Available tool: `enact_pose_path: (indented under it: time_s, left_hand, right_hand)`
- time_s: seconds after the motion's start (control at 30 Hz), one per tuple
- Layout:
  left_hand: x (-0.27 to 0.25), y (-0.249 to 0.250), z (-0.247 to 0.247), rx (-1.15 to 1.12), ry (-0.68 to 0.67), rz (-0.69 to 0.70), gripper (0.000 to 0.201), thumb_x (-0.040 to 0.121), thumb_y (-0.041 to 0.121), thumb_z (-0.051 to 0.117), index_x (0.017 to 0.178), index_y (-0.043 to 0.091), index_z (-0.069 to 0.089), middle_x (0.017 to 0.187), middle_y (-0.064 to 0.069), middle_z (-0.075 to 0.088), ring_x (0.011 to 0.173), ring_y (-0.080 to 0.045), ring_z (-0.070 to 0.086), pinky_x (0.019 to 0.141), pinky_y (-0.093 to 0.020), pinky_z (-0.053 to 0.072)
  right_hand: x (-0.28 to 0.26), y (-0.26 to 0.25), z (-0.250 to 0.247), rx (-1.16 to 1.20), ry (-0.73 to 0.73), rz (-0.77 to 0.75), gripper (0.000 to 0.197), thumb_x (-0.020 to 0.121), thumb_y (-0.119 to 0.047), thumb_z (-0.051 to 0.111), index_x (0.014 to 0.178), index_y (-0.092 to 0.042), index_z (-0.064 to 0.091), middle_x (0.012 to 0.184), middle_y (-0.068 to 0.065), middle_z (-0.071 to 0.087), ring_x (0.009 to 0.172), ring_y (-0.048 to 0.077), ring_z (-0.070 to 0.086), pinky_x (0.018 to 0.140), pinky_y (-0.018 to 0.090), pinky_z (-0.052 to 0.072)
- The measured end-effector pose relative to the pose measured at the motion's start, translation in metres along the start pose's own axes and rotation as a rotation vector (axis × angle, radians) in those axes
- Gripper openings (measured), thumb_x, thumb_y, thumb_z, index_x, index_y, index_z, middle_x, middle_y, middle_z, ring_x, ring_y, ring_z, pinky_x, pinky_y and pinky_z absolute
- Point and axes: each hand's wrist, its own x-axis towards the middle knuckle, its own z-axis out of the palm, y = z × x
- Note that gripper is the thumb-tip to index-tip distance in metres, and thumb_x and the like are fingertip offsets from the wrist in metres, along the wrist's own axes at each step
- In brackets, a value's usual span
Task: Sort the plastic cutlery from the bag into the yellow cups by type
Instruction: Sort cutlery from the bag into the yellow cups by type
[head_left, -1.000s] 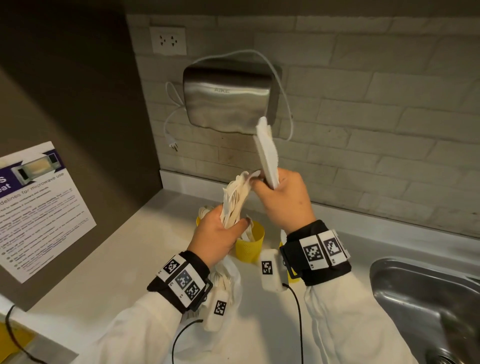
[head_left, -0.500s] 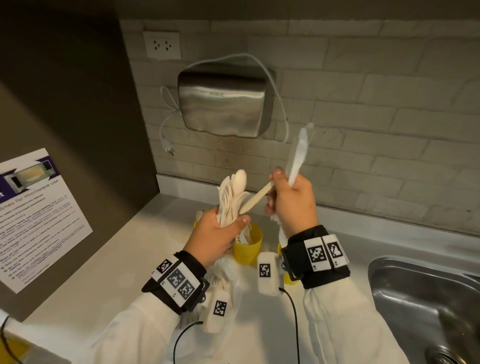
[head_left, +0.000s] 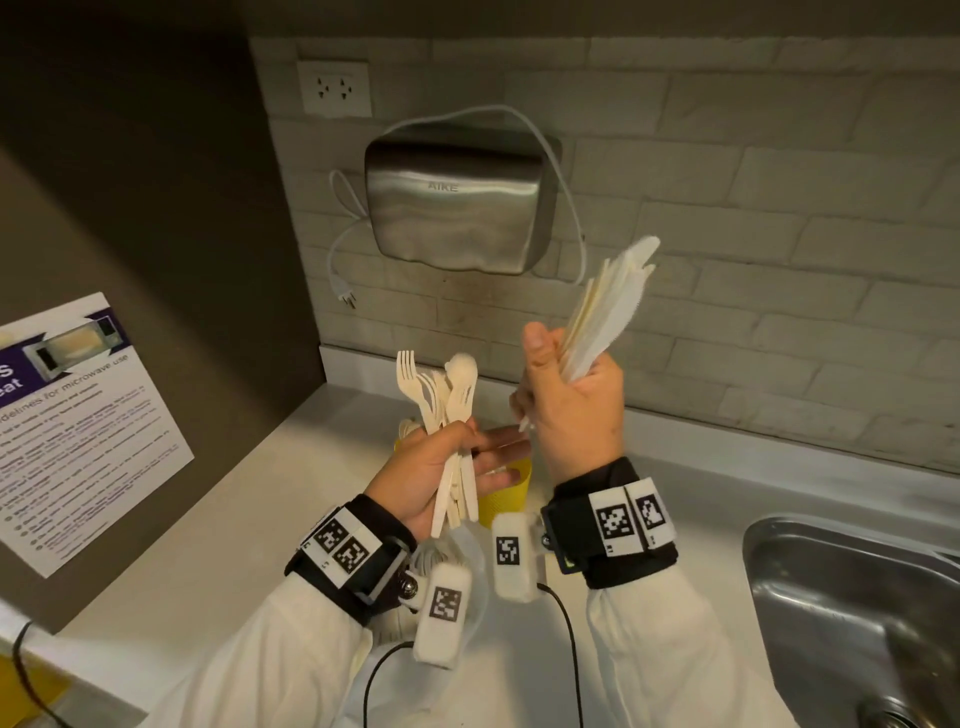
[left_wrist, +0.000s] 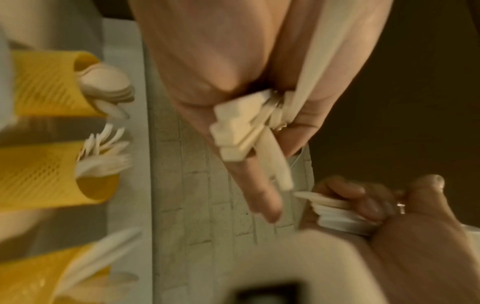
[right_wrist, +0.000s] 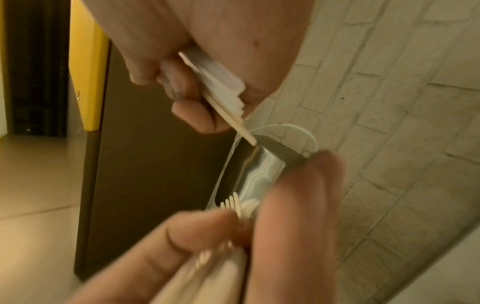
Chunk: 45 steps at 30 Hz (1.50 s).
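My left hand (head_left: 457, 452) grips a mixed bundle of white plastic forks and spoons (head_left: 441, 400) by the handles, heads up, above the counter. My right hand (head_left: 561, 384) is a little to its right and grips a bundle of knives (head_left: 608, 306) that points up and right. The two bundles are apart. One yellow cup (head_left: 506, 493) shows behind my left hand. In the left wrist view, three yellow cups stand in a row: one with spoons (left_wrist: 52, 82), one with forks (left_wrist: 39, 174), one with knives (left_wrist: 39, 273). The plastic bag (head_left: 467, 566) lies under my wrists, mostly hidden.
A steel hand dryer (head_left: 457, 208) hangs on the brick wall behind my hands, its cord (head_left: 566, 171) looping beside it. A steel sink (head_left: 857, 613) lies at the right. A dark appliance with a microwave notice (head_left: 78, 431) stands at the left of the pale counter (head_left: 234, 519).
My right hand has drawn one piece out of the left bundle, added it to its knives, and moved right and up. My left hand has stayed put with its bundle.
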Motion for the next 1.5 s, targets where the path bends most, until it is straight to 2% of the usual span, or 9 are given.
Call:
enact_pose_path:
  time_s: [0.13,0.27,0.43,0.63,0.8,0.97,1.13,1.27,1.5]
  left_hand:
    - [0.005,-0.005,-0.003,-0.072,0.058,-0.021,0.04,0.092,-0.003,0.049,0.132,-0.005,0.054,0.115,-0.029,0.064,0.1,-0.034,0.07,0.085,-0.043,0.06]
    - [0.006,-0.012,-0.006,-0.02,0.131,-0.033,0.045,0.095,-0.003,0.051,0.14,-0.004,0.052,0.125,-0.036,0.061,0.105,-0.037,0.068,0.088,-0.044,0.059]
    - [0.005,-0.018,-0.002,-0.011,0.178,-0.034,0.022,0.102,0.004,0.053,0.122,-0.002,0.06,0.099,-0.025,0.072,0.086,-0.03,0.075,0.072,-0.039,0.062]
    - [0.01,-0.017,0.005,0.138,0.227,0.017,0.021,0.102,0.006,0.057,0.12,-0.002,0.065,0.081,-0.015,0.074,0.069,-0.021,0.073,0.058,-0.03,0.059]
    - [0.014,-0.014,0.01,0.282,0.217,0.069,0.021,0.102,0.005,0.058,0.116,-0.009,0.064,0.091,-0.02,0.076,0.083,-0.028,0.076,0.071,-0.036,0.063]
    - [0.018,-0.019,0.014,0.4,0.213,0.106,0.022,0.104,0.013,0.058,0.11,-0.006,0.068,0.086,-0.017,0.076,0.074,-0.024,0.076,0.063,-0.029,0.062]
    - [0.027,-0.03,0.009,0.494,0.198,0.168,0.029,0.106,0.02,0.056,0.109,-0.006,0.067,0.086,-0.023,0.072,0.079,-0.033,0.073,0.084,-0.048,0.062]
    - [0.031,-0.027,-0.005,0.733,0.359,0.296,0.019,0.102,0.03,0.063,0.097,0.011,0.06,0.067,-0.005,0.058,0.055,-0.018,0.057,0.057,-0.035,0.052]
    - [0.028,-0.025,-0.017,0.565,0.33,0.284,0.024,0.095,0.03,0.074,0.092,0.013,0.057,0.058,0.0,0.041,0.047,-0.017,0.036,0.048,-0.028,0.034]
  right_hand:
    - [-0.012,0.025,0.005,-0.275,-0.044,0.091,0.044,0.091,-0.046,0.066,0.063,-0.013,0.056,0.047,-0.005,0.056,0.044,0.01,0.054,0.046,0.023,0.046]
    - [-0.019,0.047,-0.002,-0.432,-0.034,0.109,0.042,0.101,-0.03,0.061,0.063,-0.021,0.046,0.043,-0.02,0.051,0.043,-0.001,0.049,0.045,0.01,0.037]
    - [-0.021,0.05,-0.006,-0.369,-0.011,0.171,0.039,0.101,-0.037,0.058,0.073,-0.011,0.052,0.049,-0.012,0.048,0.044,0.0,0.046,0.048,0.013,0.039]
    - [-0.013,0.064,-0.006,-0.475,-0.024,0.137,0.031,0.098,-0.052,0.056,0.078,-0.029,0.053,0.068,-0.005,0.058,0.06,0.008,0.058,0.06,0.025,0.047]
    - [-0.001,0.053,-0.027,-0.649,-0.092,0.187,0.058,0.099,-0.056,0.052,0.066,-0.009,0.059,0.056,0.001,0.059,0.055,0.016,0.062,0.057,0.033,0.052]
    - [0.005,0.047,-0.042,-0.553,-0.19,0.305,0.05,0.101,-0.05,0.056,0.073,-0.008,0.063,0.06,0.012,0.067,0.043,0.014,0.059,0.043,0.024,0.044]
    - [0.01,0.043,-0.049,-0.572,-0.143,0.335,0.045,0.1,-0.037,0.061,0.081,0.003,0.065,0.057,0.013,0.066,0.04,0.016,0.059,0.043,0.027,0.045]
    - [0.014,0.031,-0.069,-0.505,0.001,0.331,0.035,0.097,-0.032,0.065,0.075,-0.006,0.062,0.051,0.014,0.062,0.036,0.024,0.056,0.038,0.026,0.043]
    - [0.018,0.042,-0.134,-0.917,0.1,0.314,0.046,0.096,-0.044,0.063,0.069,-0.007,0.063,0.053,0.009,0.067,0.04,0.017,0.064,0.049,0.027,0.057]
